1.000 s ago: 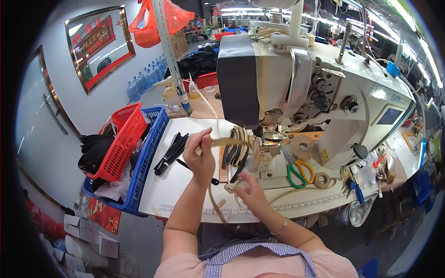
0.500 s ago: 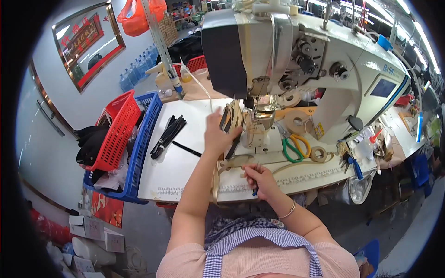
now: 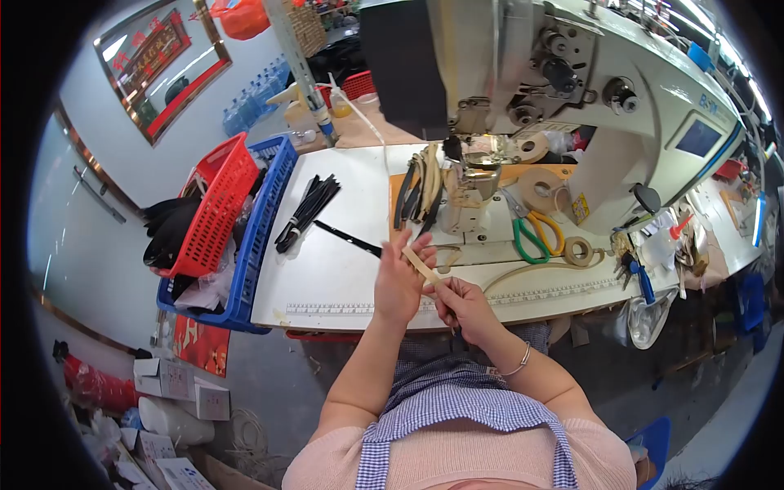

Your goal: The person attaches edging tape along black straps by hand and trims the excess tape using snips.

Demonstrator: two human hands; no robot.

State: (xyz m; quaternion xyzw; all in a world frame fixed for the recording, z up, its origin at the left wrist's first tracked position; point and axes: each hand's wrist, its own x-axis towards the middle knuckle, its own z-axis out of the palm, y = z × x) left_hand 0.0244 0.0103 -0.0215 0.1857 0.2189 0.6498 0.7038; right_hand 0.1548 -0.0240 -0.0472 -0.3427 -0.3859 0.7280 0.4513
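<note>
My right hand (image 3: 467,309) is closed in a pinch on one end of a short beige strip (image 3: 420,265). A small dark item shows below these fingers, too little of it to name. My left hand (image 3: 396,286) is turned palm up with fingers spread, and the strip's far end lies against its fingers. Just beyond the hands, a bundle of black and beige strips (image 3: 420,188) lies beside the sewing machine's post bed (image 3: 469,204). One black strip (image 3: 347,236) runs toward my left wrist from a tied bundle of black strips (image 3: 308,212).
The sewing machine (image 3: 645,106) stands over the white table (image 3: 343,278). Right of its post lie scissors (image 3: 531,238) with green and yellow handles, and tape rolls (image 3: 545,190). A ruler strip (image 3: 531,299) edges the front. Red (image 3: 214,208) and blue baskets (image 3: 260,233) stand left.
My left hand has come back from the strip bundle toward me and turned palm up beside my right hand. The beige strip now stretches between them. The camera view has shifted slightly.
</note>
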